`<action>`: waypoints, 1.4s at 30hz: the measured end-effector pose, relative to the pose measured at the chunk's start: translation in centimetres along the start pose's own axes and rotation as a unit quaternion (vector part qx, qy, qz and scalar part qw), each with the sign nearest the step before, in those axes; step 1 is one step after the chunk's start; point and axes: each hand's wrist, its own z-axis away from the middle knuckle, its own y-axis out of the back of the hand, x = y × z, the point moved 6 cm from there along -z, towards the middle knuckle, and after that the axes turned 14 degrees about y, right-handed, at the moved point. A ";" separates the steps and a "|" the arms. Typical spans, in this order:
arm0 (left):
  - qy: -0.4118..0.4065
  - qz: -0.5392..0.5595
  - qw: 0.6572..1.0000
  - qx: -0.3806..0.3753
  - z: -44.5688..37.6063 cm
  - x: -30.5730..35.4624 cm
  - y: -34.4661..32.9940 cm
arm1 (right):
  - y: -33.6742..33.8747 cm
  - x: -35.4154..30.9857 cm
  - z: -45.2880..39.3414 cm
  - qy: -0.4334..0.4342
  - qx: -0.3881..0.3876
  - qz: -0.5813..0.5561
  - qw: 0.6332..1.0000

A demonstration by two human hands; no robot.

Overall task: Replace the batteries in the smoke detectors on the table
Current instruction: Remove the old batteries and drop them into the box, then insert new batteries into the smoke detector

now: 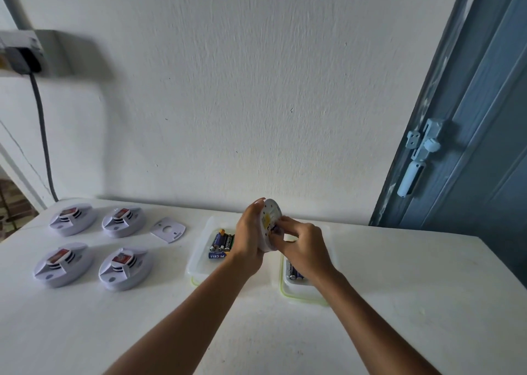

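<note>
My left hand [247, 239] grips a white round smoke detector [270, 216], tilted on edge above the table with its back facing right. My right hand [303, 247] pinches a dark battery [275, 228] at the detector's open back. Several more smoke detectors lie at the left, among them one at the front [125, 269] and one at the rear [123, 222]. A white mounting plate [168, 230] lies beside them. Under my hands stand two clear trays: the left tray [199, 260] holds several batteries [222, 244], the right tray [302, 292] holds batteries [293, 272] partly hidden by my wrist.
The white table [256, 332] stands against a white wall. A blue door with a latch [422, 157] is at the right. A black cable [42, 135] hangs from a box on the wall at the left.
</note>
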 end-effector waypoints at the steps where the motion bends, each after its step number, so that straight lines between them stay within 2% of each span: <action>1: 0.003 0.003 1.000 0.007 0.0 0.0 0.0 | -0.1 0.0 0.0 0.001 -0.001 0.012 1.000; 4: 0.014 -0.001 0.999 0.029 -0.3 0.2 -0.1 | -0.3 -0.1 0.3 0.015 -0.004 0.062 0.998; 8: 0.052 0.034 0.997 0.038 -0.4 0.3 0.1 | -0.5 -1.1 0.7 0.098 0.008 0.073 0.992; 11: 0.070 0.067 0.995 0.023 -0.7 0.4 0.5 | -0.3 -1.8 1.0 0.185 -0.031 0.109 0.976; 14: 0.079 0.068 0.995 -0.001 -0.8 0.3 0.5 | -0.1 -1.0 0.7 0.229 -0.063 0.188 0.953; 16: 0.077 0.066 0.995 -0.003 -0.8 0.1 0.5 | 0.2 -0.2 0.4 0.202 -0.042 0.170 0.964; 18: 0.072 0.047 0.996 0.010 -0.9 0.0 0.8 | 1.2 0.4 -0.1 0.127 0.004 0.085 0.988; 20: 0.065 0.023 0.997 0.030 -0.9 0.0 1.2 | 2.2 1.4 -0.7 0.036 0.010 0.039 0.999; 22: 0.055 0.006 0.998 0.041 -1.0 0.2 1.7 | 3.1 3.3 -1.3 -0.035 -0.043 0.096 0.994; 26: 0.052 -0.009 0.998 0.038 -1.0 0.1 2.1 | 3.6 6.1 -1.6 -0.130 -0.206 0.254 0.936; 29: 0.049 -0.017 0.998 0.034 -1.0 0.0 2.1 | 3.1 6.6 -1.5 -0.135 -0.279 0.355 0.882; 32: 0.050 -0.020 0.998 0.032 -1.0 -0.1 2.1 | 2.4 7.5 -1.0 -0.136 -0.317 0.435 0.831; 39: 0.043 -0.027 0.998 0.024 -0.7 -0.1 2.2 | 1.9 7.6 -0.1 -0.126 -0.317 0.500 0.796; 42: 0.043 -0.021 0.999 0.017 -0.4 0.2 2.3 | 1.7 7.1 -0.4 -0.107 -0.293 0.488 0.815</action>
